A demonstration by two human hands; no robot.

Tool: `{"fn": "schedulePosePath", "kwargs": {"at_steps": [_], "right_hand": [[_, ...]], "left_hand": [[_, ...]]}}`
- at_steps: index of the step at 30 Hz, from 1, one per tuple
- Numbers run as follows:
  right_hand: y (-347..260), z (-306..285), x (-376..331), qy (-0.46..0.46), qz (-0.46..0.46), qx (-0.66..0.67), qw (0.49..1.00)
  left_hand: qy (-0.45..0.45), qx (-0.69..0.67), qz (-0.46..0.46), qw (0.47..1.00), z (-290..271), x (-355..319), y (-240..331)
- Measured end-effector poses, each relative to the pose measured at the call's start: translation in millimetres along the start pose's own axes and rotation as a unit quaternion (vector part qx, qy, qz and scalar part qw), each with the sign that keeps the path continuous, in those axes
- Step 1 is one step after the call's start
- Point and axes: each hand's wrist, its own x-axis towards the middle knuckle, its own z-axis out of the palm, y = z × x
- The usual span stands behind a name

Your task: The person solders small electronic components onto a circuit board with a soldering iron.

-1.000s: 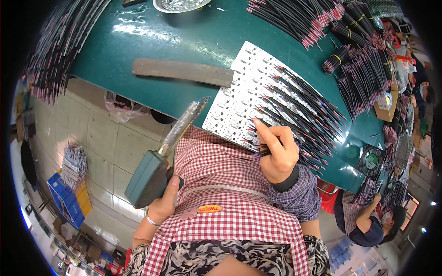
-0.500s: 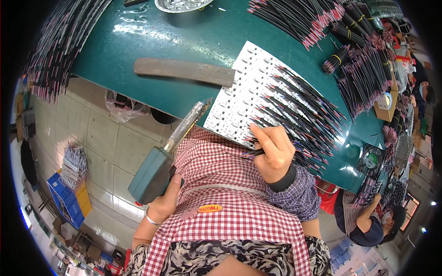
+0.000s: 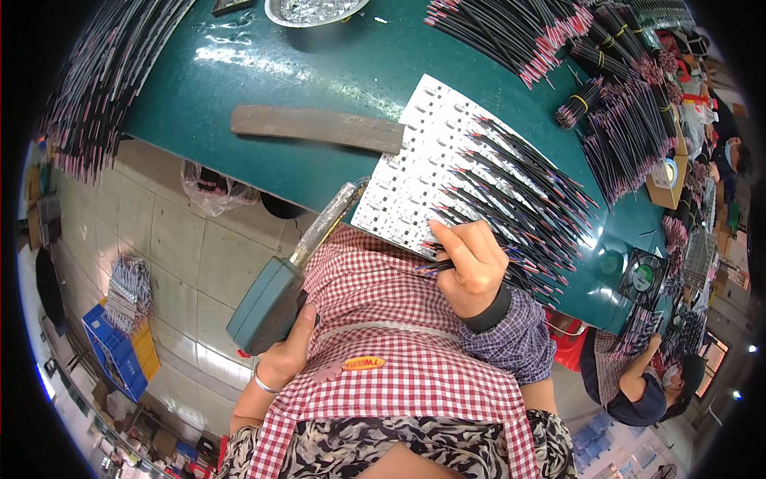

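Note:
My left hand is wrapped round the grip of a dark green soldering gun. Its long metal barrel points up and right, the tip close to the left edge of a white circuit board panel. My right hand is closed at the panel's near edge, with thumb and finger pinched. Several black wires with coloured ends poke out from under its fingers. Rows of black wires lie over the panel's right half, fanning right past its edge.
A curved dark bar touches the panel's upper left edge on the green table. A metal dish is at the far edge. Wire bundles cover the right; more wires overhang the left corner. A co-worker sits at right.
The soldering gun's tip has dropped slightly and its body has shifted a little right. My right hand, still pinching wires, has barely moved.

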Motion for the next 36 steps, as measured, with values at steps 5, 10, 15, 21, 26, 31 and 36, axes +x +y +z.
{"fn": "schedulePosePath", "kwargs": {"at_steps": [5, 10, 15, 21, 26, 31, 36], "right_hand": [[1, 3, -2, 0.007, 0.001, -0.001, 1.0], [0, 1, -1, 0.0, 0.003, 0.005, 1.0], [-1, 1, -1, -0.002, 0.008, 0.006, 1.0], [-1, 1, -1, -0.008, 0.01, 0.012, 1.0], [-2, -1, -1, -0.018, 0.019, 0.021, 0.999], [-4, -2, -2, -0.025, 0.033, 0.024, 0.999], [0, 0, -3, -0.017, 0.002, 0.027, 0.999]], "left_hand": [[0.004, -0.005, -0.014, 1.0, 1, 0, -4], [-0.015, 0.007, -0.02, 1.0, 0, 0, -7], [-0.03, 0.031, 0.021, 0.999, 1, 4, -9], [-0.034, 0.037, 0.034, 0.998, 6, 9, -2], [-0.026, 0.009, 0.017, 0.999, 9, 12, 3], [-0.03, -0.007, -0.001, 1.0, 11, 13, 6], [-0.035, 0.036, 0.044, 0.998, 13, 14, 9]]}}
